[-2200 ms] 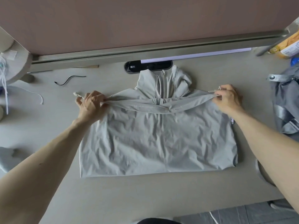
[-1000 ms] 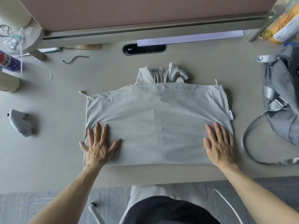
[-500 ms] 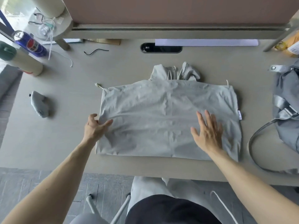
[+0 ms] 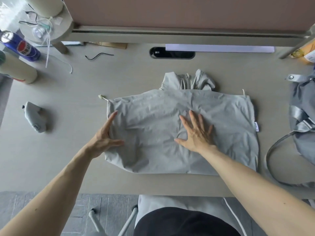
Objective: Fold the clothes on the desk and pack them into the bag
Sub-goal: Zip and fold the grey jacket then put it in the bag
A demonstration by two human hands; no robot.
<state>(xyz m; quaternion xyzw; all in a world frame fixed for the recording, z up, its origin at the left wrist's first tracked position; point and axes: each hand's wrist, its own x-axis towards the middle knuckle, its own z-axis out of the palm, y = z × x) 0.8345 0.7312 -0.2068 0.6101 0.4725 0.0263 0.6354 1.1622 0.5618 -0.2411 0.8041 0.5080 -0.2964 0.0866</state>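
Observation:
A light grey jacket (image 4: pixel 228 116) lies folded up into a wide rectangle in the middle of the desk (image 4: pixel 68 159), its collar and zipper poking out at the far edge. My left hand (image 4: pixel 106 135) rests at the jacket's left edge, fingers apart, the thumb pressing on the cloth. My right hand (image 4: pixel 196 132) lies flat and spread on the middle of the jacket. A grey bag (image 4: pixel 303 120) sits at the right edge of the desk, its strap looping toward the front.
A small grey pouch (image 4: pixel 35 117) lies to the left. A blue can (image 4: pixel 20 46), a cream bottle (image 4: pixel 17 70) and a round stand sit at the far left. A black cable (image 4: pixel 98 56) and a cable slot lie near the back panel.
The lower half of the jacket was folded up over the upper half and pressed flat. Since then my right hand slid from the right side to the middle, and my left hand shifted to the left edge.

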